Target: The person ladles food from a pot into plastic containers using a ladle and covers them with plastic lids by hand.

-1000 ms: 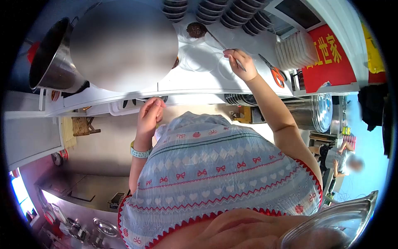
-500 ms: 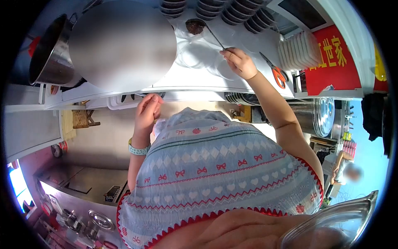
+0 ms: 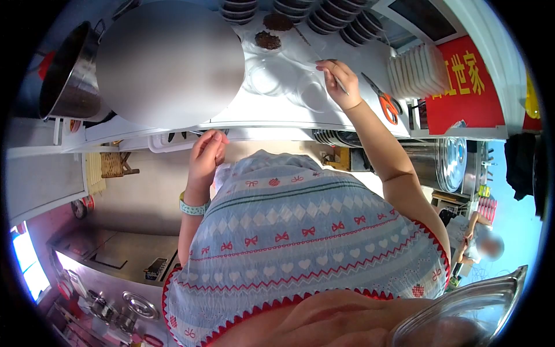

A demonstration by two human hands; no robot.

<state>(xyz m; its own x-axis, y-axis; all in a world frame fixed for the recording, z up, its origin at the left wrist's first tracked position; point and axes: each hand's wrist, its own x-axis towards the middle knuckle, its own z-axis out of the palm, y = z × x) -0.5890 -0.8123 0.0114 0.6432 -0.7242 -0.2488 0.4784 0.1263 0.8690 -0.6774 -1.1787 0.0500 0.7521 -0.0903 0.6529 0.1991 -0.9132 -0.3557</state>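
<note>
My right hand (image 3: 341, 84) is closed around the thin metal handle of a long spoon (image 3: 302, 36), over the white table. At its far end is a dark brown, lumpy mass (image 3: 277, 22). Just nearer lies a second dark brown portion (image 3: 267, 40), seemingly in a clear plastic bowl. More clear round bowls (image 3: 267, 76) stand between these and the table's front edge. My left hand (image 3: 208, 151) is by that edge, its fingers curled together; whether they hold anything is hidden.
Orange-handled scissors (image 3: 388, 107) lie right of my right hand, beside stacked clear containers (image 3: 417, 69). Stacks of dark bowls (image 3: 329, 23) line the back. A large metal pot (image 3: 72, 78) stands at left, near a blurred round area. Another person (image 3: 477, 237) is far right.
My right hand has moved slightly right and towards me. The spoon's end has shifted farther back, and a dark brown portion now shows separately on the near side of it. My left hand stays put.
</note>
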